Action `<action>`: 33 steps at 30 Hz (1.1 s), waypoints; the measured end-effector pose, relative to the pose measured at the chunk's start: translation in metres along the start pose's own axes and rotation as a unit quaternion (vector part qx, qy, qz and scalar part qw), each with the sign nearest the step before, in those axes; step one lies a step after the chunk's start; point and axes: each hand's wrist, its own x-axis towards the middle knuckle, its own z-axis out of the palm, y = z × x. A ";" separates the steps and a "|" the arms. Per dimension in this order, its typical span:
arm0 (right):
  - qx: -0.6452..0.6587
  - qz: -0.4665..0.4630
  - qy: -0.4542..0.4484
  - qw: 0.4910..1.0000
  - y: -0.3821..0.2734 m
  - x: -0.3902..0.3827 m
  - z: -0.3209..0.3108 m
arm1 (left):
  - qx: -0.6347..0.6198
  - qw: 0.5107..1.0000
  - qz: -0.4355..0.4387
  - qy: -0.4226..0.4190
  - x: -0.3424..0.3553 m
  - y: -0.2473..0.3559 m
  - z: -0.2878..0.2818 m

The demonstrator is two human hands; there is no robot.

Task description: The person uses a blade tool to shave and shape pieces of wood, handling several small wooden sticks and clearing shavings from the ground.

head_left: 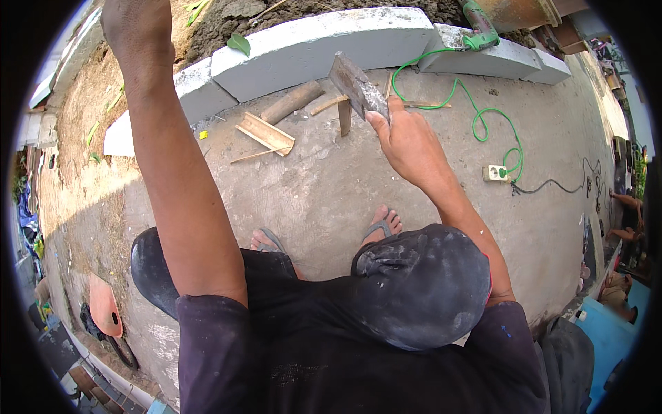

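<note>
My right hand [412, 141] is closed round the near end of a broad, flat-bladed tool [355, 84], grey with a whitish crust. Its exact kind I cannot make out. Below the blade a short brown strip [344, 117] stands on end, perhaps touching it. Beside it on the concrete lie a split bamboo half [265, 132], a round bamboo length [293, 102] and thin slivers. My left arm reaches up to the far left; my left hand [138, 17] is cut by the upper edge, its fingers out of view.
A curb of white blocks [317, 45] borders dark soil. On it rests a green power drill [480, 27]; its green cord curls to a white socket [495, 172]. My sandalled feet [386, 219] are below. Another person's limbs [626, 217] and a blue container [610, 338] are at right.
</note>
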 end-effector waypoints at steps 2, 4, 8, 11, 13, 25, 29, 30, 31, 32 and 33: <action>0.015 -0.019 -0.014 1.000 -0.006 -0.012 0.005 | -0.004 0.996 -0.008 0.086 0.006 -0.018 -0.014; 0.037 -0.026 0.018 0.999 -0.016 -0.019 0.008 | 0.270 0.901 0.218 0.261 0.028 -0.077 -0.036; -0.022 0.017 0.028 0.999 0.036 0.004 0.058 | 0.391 0.854 0.167 0.301 0.011 -0.188 -0.020; 0.014 0.012 0.007 1.000 0.037 -0.004 0.062 | 0.441 0.878 0.095 0.159 -0.030 -0.265 -0.003; 0.026 0.010 -0.018 0.999 0.033 -0.007 0.060 | 0.479 0.874 0.038 0.073 -0.050 -0.299 0.006; 0.066 -0.006 0.023 0.998 0.049 -0.011 0.065 | 0.512 0.848 0.132 0.045 -0.049 -0.361 0.024; 0.088 0.004 -0.040 0.995 0.056 -0.002 0.058 | 0.524 0.844 0.110 0.040 -0.050 -0.357 0.020; 0.115 -0.008 -0.050 0.992 0.066 0.003 0.056 | 0.529 0.839 0.126 0.025 -0.049 -0.358 0.021; 0.141 -0.020 -0.056 0.988 0.077 0.009 0.052 | 0.534 0.833 0.146 0.010 -0.047 -0.359 0.022; 0.140 -0.019 -0.056 0.988 0.096 0.016 0.052 | 0.533 0.834 0.145 0.009 -0.057 -0.357 0.019; 0.276 0.123 -0.096 0.948 0.128 0.023 0.050 | 0.520 0.846 0.113 0.028 -0.068 -0.359 0.015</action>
